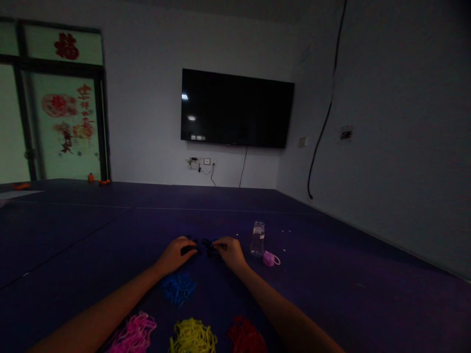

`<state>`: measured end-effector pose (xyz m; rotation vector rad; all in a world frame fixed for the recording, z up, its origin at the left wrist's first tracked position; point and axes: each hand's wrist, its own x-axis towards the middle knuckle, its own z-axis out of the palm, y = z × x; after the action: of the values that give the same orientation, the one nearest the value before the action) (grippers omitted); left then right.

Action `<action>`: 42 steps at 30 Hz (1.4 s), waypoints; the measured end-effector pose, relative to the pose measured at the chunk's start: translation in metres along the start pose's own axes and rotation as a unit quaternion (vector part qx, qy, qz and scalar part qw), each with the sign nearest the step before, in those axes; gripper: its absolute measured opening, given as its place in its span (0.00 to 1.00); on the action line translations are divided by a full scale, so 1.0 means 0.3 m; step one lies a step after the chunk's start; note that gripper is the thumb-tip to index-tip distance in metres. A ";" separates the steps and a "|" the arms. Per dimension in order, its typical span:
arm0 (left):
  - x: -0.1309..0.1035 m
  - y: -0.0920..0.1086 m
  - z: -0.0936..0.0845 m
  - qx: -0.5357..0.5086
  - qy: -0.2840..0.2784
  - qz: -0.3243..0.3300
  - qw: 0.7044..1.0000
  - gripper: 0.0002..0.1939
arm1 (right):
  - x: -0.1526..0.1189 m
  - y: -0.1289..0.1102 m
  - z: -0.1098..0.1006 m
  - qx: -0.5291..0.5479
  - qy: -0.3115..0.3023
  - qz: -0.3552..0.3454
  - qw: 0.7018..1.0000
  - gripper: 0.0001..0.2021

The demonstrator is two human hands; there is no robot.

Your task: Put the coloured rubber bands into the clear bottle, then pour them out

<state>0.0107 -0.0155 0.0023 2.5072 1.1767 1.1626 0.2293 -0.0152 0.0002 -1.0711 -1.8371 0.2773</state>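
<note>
The person works at a dark purple table [331,255], with both hands meeting a small heap of dark pieces [209,248]; if this heap is taken as the centre of the clock, the left hand [180,252] is at nine o'clock and the right hand [228,250] at three, both just beside it. The left thumb and forefinger are curved towards each other with a narrow gap, in which something dark shows; whether they pinch it, one cannot tell. The right fingertips are close together on the edge of the heap, and it is too dim to tell if a piece is held. Further out at three o'clock stands a clear bottle [258,238], and just beside its base, nearer to four, lies a lilac cap [270,259] with a loop. A blue pile [178,288] of thin strands lies near seven o'clock, a pink pile [136,333] farther in the same direction, a yellow pile [193,337] at about six and a red pile [246,336] at five. At twelve o'clock, a black screen [237,110] hangs on the wall.
</note>
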 end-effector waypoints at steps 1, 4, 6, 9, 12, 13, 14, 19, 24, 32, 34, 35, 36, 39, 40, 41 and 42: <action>0.000 0.004 0.000 -0.005 -0.006 0.007 1.000 0.10 | 0.000 -0.013 0.008 0.016 -0.010 -0.006 1.000 0.10; 0.001 0.015 -0.003 -0.021 -0.021 0.029 0.999 0.10 | -0.009 -0.050 0.040 0.044 -0.046 -0.022 0.998 0.10; 0.004 0.022 -0.008 -0.030 -0.021 0.040 0.999 0.09 | -0.020 -0.069 0.060 0.046 -0.065 -0.027 0.996 0.11; 0.012 0.031 -0.013 -0.033 -0.036 0.049 0.998 0.08 | -0.034 -0.087 0.075 0.044 -0.071 -0.025 0.996 0.11; 0.020 0.040 -0.017 -0.024 -0.054 0.044 0.997 0.08 | -0.037 -0.094 0.075 0.043 -0.054 -0.014 0.998 0.10; 0.023 0.043 -0.019 -0.024 -0.060 0.038 0.997 0.08 | -0.037 -0.094 0.074 0.041 -0.049 -0.010 0.998 0.11; 0.025 0.045 -0.022 -0.026 -0.070 0.029 0.997 0.07 | -0.036 -0.093 0.073 0.037 -0.046 -0.007 0.998 0.11; 0.034 0.048 -0.045 -0.054 -0.129 -0.017 0.990 0.06 | -0.032 -0.077 0.072 0.019 -0.046 -0.006 0.999 0.12; 0.049 0.035 -0.088 -0.073 -0.185 -0.055 0.978 0.10 | -0.022 -0.056 0.051 0.001 -0.029 0.004 1.000 0.13; 0.037 0.031 -0.227 -0.167 -0.416 -0.110 0.887 0.15 | -0.012 -0.020 -0.017 -0.155 -0.029 0.054 0.986 0.18; 0.039 0.029 -0.235 -0.175 -0.417 -0.109 0.885 0.16 | -0.011 -0.018 -0.021 -0.188 -0.059 0.040 0.980 0.21; 0.043 0.027 -0.230 -0.171 -0.401 -0.107 0.894 0.17 | -0.011 -0.017 -0.020 -0.203 -0.077 0.029 0.976 0.22; 0.048 0.025 -0.218 -0.162 -0.369 -0.104 0.909 0.17 | -0.012 -0.017 -0.018 -0.217 -0.098 0.018 0.971 0.24; 0.059 0.015 -0.157 -0.102 -0.198 -0.094 0.970 0.20 | -0.014 -0.013 -0.007 -0.248 -0.158 -0.006 0.956 0.26; 0.059 0.011 -0.133 -0.091 -0.160 -0.093 0.979 0.20 | -0.014 -0.010 -0.003 -0.252 -0.175 -0.011 0.952 0.26; 0.055 0.007 -0.111 -0.078 -0.122 -0.089 0.985 0.19 | -0.015 -0.007 0.001 -0.253 -0.191 -0.015 0.948 0.27; 0.049 0.002 -0.091 -0.041 -0.049 -0.064 0.996 0.18 | -0.015 -0.003 0.004 -0.252 -0.203 -0.018 0.946 0.26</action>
<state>-0.0021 -0.0107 0.0302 2.3620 1.2181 1.0237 0.2285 -0.0189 -0.0029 -1.4010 -2.3749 -0.0050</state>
